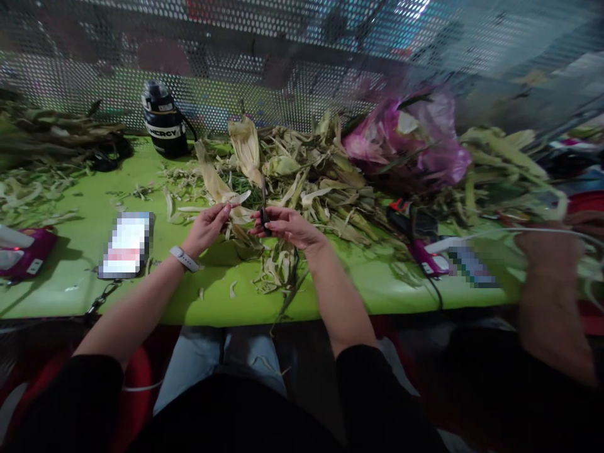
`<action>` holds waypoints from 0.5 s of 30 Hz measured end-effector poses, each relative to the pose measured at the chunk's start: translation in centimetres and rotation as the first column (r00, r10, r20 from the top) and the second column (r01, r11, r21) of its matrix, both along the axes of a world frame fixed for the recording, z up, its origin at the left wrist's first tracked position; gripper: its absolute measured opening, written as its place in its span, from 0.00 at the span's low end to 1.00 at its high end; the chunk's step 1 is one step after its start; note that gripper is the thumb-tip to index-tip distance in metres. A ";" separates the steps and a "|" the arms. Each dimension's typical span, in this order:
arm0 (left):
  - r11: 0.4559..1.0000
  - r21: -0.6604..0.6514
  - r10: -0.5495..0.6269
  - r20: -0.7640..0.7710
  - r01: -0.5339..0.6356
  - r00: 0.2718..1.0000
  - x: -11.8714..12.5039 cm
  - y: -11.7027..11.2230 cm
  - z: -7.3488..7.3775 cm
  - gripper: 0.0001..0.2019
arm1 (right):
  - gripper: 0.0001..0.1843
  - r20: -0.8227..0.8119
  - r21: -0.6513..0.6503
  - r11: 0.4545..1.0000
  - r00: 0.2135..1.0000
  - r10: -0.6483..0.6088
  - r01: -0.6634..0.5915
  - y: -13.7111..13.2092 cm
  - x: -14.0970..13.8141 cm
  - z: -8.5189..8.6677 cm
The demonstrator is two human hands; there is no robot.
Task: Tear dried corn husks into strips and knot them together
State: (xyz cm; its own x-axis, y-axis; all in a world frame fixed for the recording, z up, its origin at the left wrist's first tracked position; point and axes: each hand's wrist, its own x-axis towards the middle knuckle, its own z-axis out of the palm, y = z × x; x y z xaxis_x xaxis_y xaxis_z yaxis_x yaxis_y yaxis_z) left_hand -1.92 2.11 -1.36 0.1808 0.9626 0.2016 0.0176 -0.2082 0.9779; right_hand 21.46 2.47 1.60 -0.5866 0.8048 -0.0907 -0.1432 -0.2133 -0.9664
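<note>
My left hand, with a white watch on the wrist, pinches a pale corn husk strip above the green table. My right hand is closed round a small dark-handled tool whose thin blade points up at the husk. Both hands meet just over a small heap of husk scraps near the table's front edge.
A large pile of corn husks and a pink plastic bag lie behind. A black bottle stands at the back left, a phone lies left, a magenta device far left. Another person's arm is at right.
</note>
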 end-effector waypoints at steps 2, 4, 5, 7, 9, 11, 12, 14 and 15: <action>1.000 0.002 0.003 0.004 -0.003 1.000 0.1 -0.2 0.2 0.26 | 0.23 0.041 0.006 1.000 0.999 0.025 -0.025 0.0 0.3 0.0; 0.999 0.022 0.025 -0.008 -0.025 1.000 0.1 -0.3 0.4 0.27 | 0.24 0.067 0.003 0.999 0.997 0.039 -0.040 0.1 0.6 0.0; 0.999 0.037 0.041 -0.022 -0.040 0.999 0.0 -0.4 0.5 0.28 | 0.23 0.067 0.002 0.999 0.997 0.043 -0.043 0.1 0.7 -0.1; 0.995 0.070 0.069 -0.061 -0.065 0.996 0.0 -0.4 0.7 0.29 | 0.24 0.054 0.005 0.999 0.997 0.051 -0.051 0.1 0.9 0.0; 0.993 0.095 0.084 -0.094 -0.075 0.992 -0.1 -0.4 0.8 0.30 | 0.26 0.051 0.016 0.997 0.995 0.081 -0.082 0.0 1.0 0.0; 0.992 0.095 0.089 -0.115 -0.078 0.989 -0.2 -0.3 0.8 0.31 | 0.26 0.078 0.030 0.994 0.992 0.100 -0.102 0.0 1.1 0.0; 0.993 0.087 0.092 -0.126 -0.081 0.988 -0.3 -0.2 0.7 0.31 | 0.24 0.103 0.040 0.995 0.991 0.087 -0.092 0.0 1.1 0.0; 0.993 0.069 0.102 -0.147 -0.092 0.984 -0.4 -0.2 0.5 0.31 | 0.22 0.177 0.086 0.996 0.984 0.021 -0.037 0.2 1.2 -0.2; 0.993 0.068 0.111 -0.154 -0.102 0.982 -0.4 -0.1 0.5 0.30 | 0.21 0.221 0.135 0.991 0.975 -0.029 -0.001 0.3 1.2 -0.2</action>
